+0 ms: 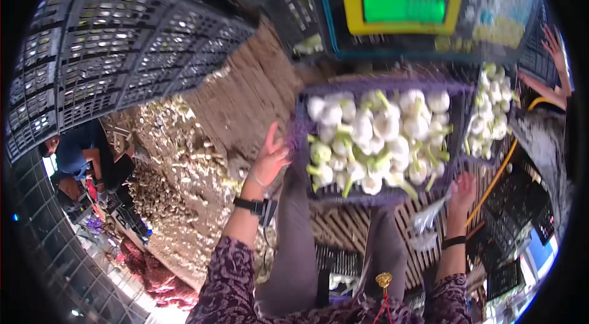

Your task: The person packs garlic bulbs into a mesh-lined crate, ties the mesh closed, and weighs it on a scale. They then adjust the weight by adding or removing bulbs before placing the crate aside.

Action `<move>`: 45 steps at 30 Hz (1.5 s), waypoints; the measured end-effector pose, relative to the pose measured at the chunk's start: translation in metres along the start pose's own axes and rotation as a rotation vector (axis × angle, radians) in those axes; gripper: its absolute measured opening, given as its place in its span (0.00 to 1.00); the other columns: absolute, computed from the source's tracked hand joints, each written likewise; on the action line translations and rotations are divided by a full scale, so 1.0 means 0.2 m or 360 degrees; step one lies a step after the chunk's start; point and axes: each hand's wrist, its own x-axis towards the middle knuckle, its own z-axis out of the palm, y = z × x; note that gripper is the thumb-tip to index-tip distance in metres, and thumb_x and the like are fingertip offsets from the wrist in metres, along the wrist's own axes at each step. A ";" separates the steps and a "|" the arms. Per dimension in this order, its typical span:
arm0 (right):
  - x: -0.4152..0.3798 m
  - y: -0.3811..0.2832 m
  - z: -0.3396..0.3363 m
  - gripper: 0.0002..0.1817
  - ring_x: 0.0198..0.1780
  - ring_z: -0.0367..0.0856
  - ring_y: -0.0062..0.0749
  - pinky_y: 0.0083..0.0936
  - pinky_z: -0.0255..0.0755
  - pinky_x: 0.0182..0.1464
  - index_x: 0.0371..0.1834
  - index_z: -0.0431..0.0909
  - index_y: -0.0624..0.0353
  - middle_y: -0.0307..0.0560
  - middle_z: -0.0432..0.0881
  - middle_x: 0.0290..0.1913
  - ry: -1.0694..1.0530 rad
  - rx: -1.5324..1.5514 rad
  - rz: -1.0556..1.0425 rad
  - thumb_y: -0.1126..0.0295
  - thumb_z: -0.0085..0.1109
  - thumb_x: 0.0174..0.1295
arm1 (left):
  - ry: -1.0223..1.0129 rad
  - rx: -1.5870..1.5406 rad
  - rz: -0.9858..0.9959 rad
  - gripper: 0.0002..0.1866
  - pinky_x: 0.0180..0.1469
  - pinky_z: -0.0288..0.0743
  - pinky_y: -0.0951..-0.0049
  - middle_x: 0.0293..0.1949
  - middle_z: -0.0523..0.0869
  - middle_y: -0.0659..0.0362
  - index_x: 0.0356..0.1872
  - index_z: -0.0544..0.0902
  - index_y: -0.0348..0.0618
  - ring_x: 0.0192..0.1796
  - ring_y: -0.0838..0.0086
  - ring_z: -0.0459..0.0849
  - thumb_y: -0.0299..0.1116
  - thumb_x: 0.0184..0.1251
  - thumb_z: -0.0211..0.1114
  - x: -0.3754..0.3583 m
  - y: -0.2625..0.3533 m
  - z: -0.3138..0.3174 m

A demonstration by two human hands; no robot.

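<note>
A dark crate (300, 167) full of white garlic bulbs (374, 134) with green stems stands in front of me, purple netting around its rim. My left hand (271, 158) is beside the crate's left side, fingers apart and nothing in them. Near the crate's lower right corner is my right hand (463, 192); its fingers are blurred, and whether they grip the netting is unclear. A clear plastic bag (424, 226) hangs just left of that hand. Above the crate is a scale display (402, 8) with two green screens.
Stacked black crates (123, 48) fill the upper left. Loose garlic pieces (178, 183) cover the ground at left, near a seated person (83, 155). More garlic (489, 112) lies right of the crate. Another person's raised arm (555, 72) shows at far right, above a yellow hose (494, 183).
</note>
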 end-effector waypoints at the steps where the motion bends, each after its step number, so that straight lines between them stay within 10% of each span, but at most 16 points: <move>1: -0.08 0.11 -0.24 0.19 0.49 0.74 0.32 0.36 0.67 0.51 0.55 0.67 0.52 0.43 0.75 0.49 0.0032 0.0295 0.0232 0.64 0.51 0.60 | -0.0180 0.0110 -0.0245 0.37 0.44 0.70 0.77 0.50 0.74 0.56 0.65 0.60 0.45 0.45 0.73 0.76 0.27 0.52 0.65 -0.03 -0.04 -0.01; 6: -0.99 0.65 0.16 0.31 0.51 0.72 0.31 0.44 0.73 0.47 0.59 0.60 0.54 0.42 0.68 0.56 -0.0618 0.0211 0.1135 0.80 0.56 0.49 | -0.0513 0.0563 -0.0876 0.22 0.42 0.71 0.79 0.33 0.81 0.62 0.52 0.73 0.37 0.37 0.77 0.79 0.21 0.53 0.61 -0.05 -0.19 -0.27; 9: -1.15 0.88 0.54 0.40 0.61 0.57 0.36 0.55 0.56 0.61 0.64 0.53 0.50 0.39 0.55 0.62 -0.0653 0.0388 0.1454 0.84 0.54 0.43 | -0.0514 0.1037 -0.0690 0.14 0.43 0.71 0.79 0.32 0.81 0.59 0.41 0.79 0.37 0.37 0.75 0.79 0.20 0.50 0.62 -0.10 -0.20 -0.33; 10: -1.18 0.90 0.66 0.31 0.54 0.66 0.36 0.50 0.66 0.53 0.57 0.60 0.56 0.42 0.63 0.56 -0.0697 0.0478 0.1390 0.83 0.54 0.46 | -0.0430 0.0927 -0.0292 0.05 0.40 0.74 0.74 0.28 0.81 0.55 0.29 0.79 0.37 0.35 0.69 0.80 0.19 0.50 0.58 -0.13 -0.25 -0.32; 13: -1.16 1.11 0.73 0.20 0.41 0.74 0.34 0.39 0.73 0.39 0.48 0.67 0.62 0.46 0.72 0.44 -0.0736 0.0598 0.1454 0.82 0.55 0.49 | -0.0153 0.0048 -0.0627 0.04 0.30 0.75 0.67 0.23 0.79 0.51 0.24 0.75 0.38 0.27 0.64 0.80 0.19 0.49 0.53 -0.21 -0.15 -0.17; 14: -1.18 1.04 0.80 0.10 0.27 0.74 0.28 0.26 0.69 0.27 0.37 0.71 0.67 0.45 0.75 0.29 -0.0583 0.0235 0.1392 0.79 0.56 0.52 | 0.0057 0.0390 -0.0708 0.06 0.18 0.69 0.68 0.19 0.75 0.54 0.21 0.71 0.41 0.18 0.68 0.74 0.19 0.50 0.47 -0.22 -0.19 -0.16; 19: -1.25 1.11 0.70 0.03 0.15 0.68 0.22 0.16 0.60 0.17 0.29 0.73 0.65 0.40 0.72 0.19 -0.0878 -0.0171 0.1416 0.78 0.56 0.53 | 0.0125 0.0250 -0.0919 0.07 0.13 0.57 0.77 0.15 0.67 0.61 0.23 0.69 0.45 0.13 0.79 0.63 0.19 0.50 0.44 -0.32 -0.20 -0.09; 27: -1.50 0.75 0.66 0.10 0.16 0.68 0.23 0.17 0.58 0.14 0.38 0.73 0.57 0.37 0.69 0.20 -0.1042 0.0438 0.1668 0.82 0.51 0.54 | 0.0302 0.0813 -0.0564 0.08 0.14 0.60 0.80 0.17 0.71 0.61 0.22 0.71 0.40 0.15 0.80 0.68 0.19 0.54 0.44 -0.47 0.01 0.14; 28: -1.47 0.59 0.68 0.11 0.16 0.68 0.22 0.17 0.58 0.15 0.39 0.74 0.57 0.37 0.71 0.21 -0.0976 0.0281 0.1651 0.82 0.52 0.54 | 0.0217 0.1212 0.0026 0.07 0.15 0.62 0.78 0.16 0.72 0.60 0.20 0.72 0.40 0.15 0.79 0.68 0.19 0.52 0.47 -0.51 0.07 0.21; 29: -1.42 0.43 0.71 0.12 0.16 0.68 0.20 0.16 0.58 0.15 0.41 0.75 0.57 0.37 0.72 0.22 -0.0913 0.0132 0.1621 0.82 0.52 0.54 | 0.0119 0.1586 0.0645 0.06 0.16 0.64 0.75 0.16 0.73 0.58 0.18 0.74 0.39 0.15 0.77 0.69 0.20 0.51 0.50 -0.54 0.14 0.29; 33: -1.17 0.03 0.73 0.09 0.21 0.67 0.13 0.11 0.61 0.22 0.39 0.77 0.63 0.35 0.75 0.25 -0.0798 -0.0450 0.0551 0.79 0.53 0.54 | -0.0650 0.1986 0.1500 0.06 0.22 0.69 0.76 0.24 0.78 0.53 0.24 0.78 0.35 0.20 0.65 0.75 0.17 0.44 0.55 -0.61 0.25 0.76; 37: -1.10 -0.19 0.75 0.15 0.23 0.68 0.15 0.11 0.62 0.25 0.46 0.74 0.62 0.35 0.75 0.25 -0.0835 -0.0352 0.0128 0.78 0.55 0.52 | -0.0832 0.1774 0.1029 0.07 0.26 0.73 0.74 0.28 0.81 0.52 0.25 0.78 0.34 0.25 0.67 0.79 0.16 0.42 0.56 -0.72 0.20 0.77; 41: -1.17 -0.20 0.98 0.36 0.45 0.75 0.31 0.27 0.74 0.40 0.63 0.56 0.59 0.51 0.68 0.52 -0.2007 -0.1218 -0.0640 0.73 0.59 0.48 | -0.0792 0.1543 0.0986 0.08 0.28 0.75 0.72 0.29 0.81 0.53 0.27 0.78 0.35 0.26 0.66 0.80 0.17 0.40 0.57 -0.70 0.26 0.72; 44: -1.23 0.02 1.13 0.32 0.44 0.76 0.29 0.26 0.72 0.43 0.59 0.64 0.60 0.52 0.72 0.50 -0.1771 -0.1308 -0.0977 0.75 0.59 0.47 | -0.1444 0.2180 0.1183 0.11 0.35 0.76 0.69 0.34 0.81 0.54 0.29 0.79 0.36 0.36 0.63 0.81 0.16 0.41 0.56 -0.65 0.30 0.79; 45: -1.19 0.11 1.13 0.25 0.41 0.76 0.29 0.25 0.72 0.40 0.53 0.69 0.62 0.51 0.75 0.45 -0.1745 -0.1110 -0.0605 0.76 0.59 0.47 | -0.1677 0.2354 0.1053 0.12 0.38 0.76 0.68 0.36 0.81 0.53 0.30 0.79 0.36 0.39 0.62 0.81 0.16 0.41 0.55 -0.64 0.33 0.80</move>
